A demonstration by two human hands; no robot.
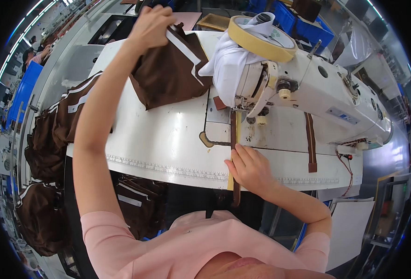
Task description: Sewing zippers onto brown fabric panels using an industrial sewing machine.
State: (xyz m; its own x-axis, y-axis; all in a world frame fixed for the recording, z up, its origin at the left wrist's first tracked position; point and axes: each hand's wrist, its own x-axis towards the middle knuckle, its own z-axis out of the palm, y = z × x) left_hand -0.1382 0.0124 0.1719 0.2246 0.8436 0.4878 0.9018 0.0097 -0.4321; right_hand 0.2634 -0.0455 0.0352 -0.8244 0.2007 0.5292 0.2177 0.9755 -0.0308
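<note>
My left hand (152, 27) is raised at the back left, its fingers closed on the upper edge of a brown fabric piece (168, 76) with a white strip along one side. The cloth hangs down to the white table beside the sewing machine (303, 88). Low in front of the needle area, my right hand (252, 169) is closed on a brown zipper (235, 132), thumb on its left side and fingertips over the tape. The zipper runs from under the presser foot toward me, its lower end hanging over the table's front edge. Yellowish teeth show along it.
Another brown zipper length (310, 144) lies under the machine arm. A yellow tape roll (261, 39) and white cloth (229, 63) sit on the machine head. Brown fabric piles (52, 139) lie at the left. A printed ruler scale (168, 170) follows the table's front edge.
</note>
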